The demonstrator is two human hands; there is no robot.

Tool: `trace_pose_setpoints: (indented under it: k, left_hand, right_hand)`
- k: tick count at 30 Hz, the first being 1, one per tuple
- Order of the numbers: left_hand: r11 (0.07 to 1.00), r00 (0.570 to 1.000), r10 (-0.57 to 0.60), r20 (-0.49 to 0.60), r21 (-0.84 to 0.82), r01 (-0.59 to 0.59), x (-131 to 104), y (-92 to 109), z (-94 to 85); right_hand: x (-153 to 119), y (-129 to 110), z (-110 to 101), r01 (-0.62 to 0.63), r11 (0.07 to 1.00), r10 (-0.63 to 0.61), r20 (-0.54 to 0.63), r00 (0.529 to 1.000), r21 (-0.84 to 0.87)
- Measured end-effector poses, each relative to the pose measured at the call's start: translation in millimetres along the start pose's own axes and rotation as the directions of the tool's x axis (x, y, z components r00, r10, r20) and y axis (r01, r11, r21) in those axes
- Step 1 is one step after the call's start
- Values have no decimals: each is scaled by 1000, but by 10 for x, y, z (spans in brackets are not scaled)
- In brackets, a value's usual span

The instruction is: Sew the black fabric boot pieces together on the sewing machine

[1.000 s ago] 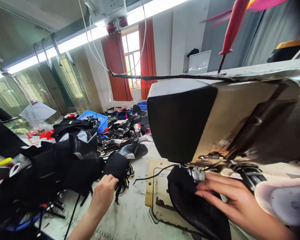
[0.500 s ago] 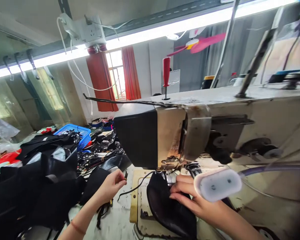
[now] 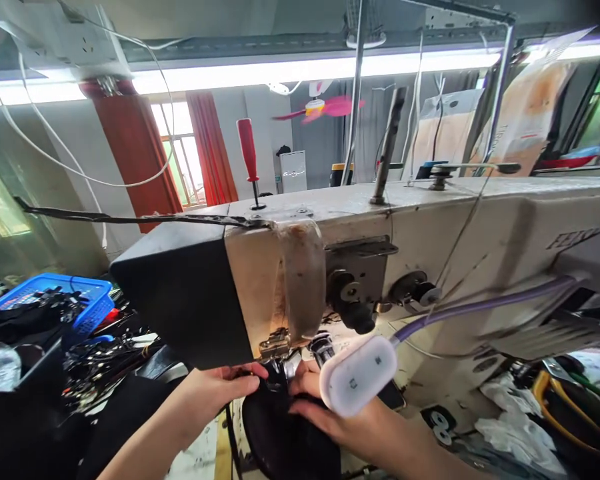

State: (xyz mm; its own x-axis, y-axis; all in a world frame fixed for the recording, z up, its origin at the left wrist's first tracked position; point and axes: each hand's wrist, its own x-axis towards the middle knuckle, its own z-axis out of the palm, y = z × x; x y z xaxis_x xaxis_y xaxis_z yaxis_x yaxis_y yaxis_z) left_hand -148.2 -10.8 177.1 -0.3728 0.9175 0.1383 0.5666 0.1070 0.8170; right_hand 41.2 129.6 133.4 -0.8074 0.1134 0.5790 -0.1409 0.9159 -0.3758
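Note:
A black leather-like piece [image 3: 285, 440] lies under the needle area of a sewing machine [image 3: 260, 287], curving down toward me. My right hand [image 3: 335, 417] holds it from the right, fingers bent at its upper edge, close to the metal presser parts. From the left, my left hand [image 3: 215, 393] has thumb and forefinger pinched together at the top of the piece, just below the machine head. What sits in that pinch is small and dark, and I cannot make it out. A white oblong lamp [image 3: 360, 375] covers part of my right hand.
A red screwdriver [image 3: 249, 150] stands upright on the machine's top. Yellow-handled scissors [image 3: 555, 407] lie at the right beside crumpled white material [image 3: 515, 420]. At the left are a blue basket [image 3: 93, 313] and heaped black pieces [image 3: 125, 413]. A purple cable [image 3: 490, 308] runs to the lamp.
My left hand has moved in from the left, away from the table side, to the top of the black piece beside my right hand. The view has swung to the right.

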Motion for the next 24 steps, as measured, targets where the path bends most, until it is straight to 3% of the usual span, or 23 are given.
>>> trace_pose_setpoints:
  k: [3,5,11,17,24]
  left_hand:
    - [935,948,-316,48,-155,320,-9,32,68]
    - [906,919,-395,11,-162,392,-11,86,138]
    - [957,965,-261,-36,-145,253,32,145,317]
    - [975,968,-224,-109,-19,223,56,-16,360]
    - [971,966,-228,-119,-97,217,73,-77,382]
  right_hand:
    - [18,-45,-6,73,996,-74,-16,997,-45]
    - [13,-53,16,125,986,-127,-14,992,-111]
    - [-36,-40,88,227,929,-270,-113,956,-293]
    - [-21,-42,69,269,860,-361,-144,922,-433]
    - [25,-65,26,265,821,-385,-149,911,-505]
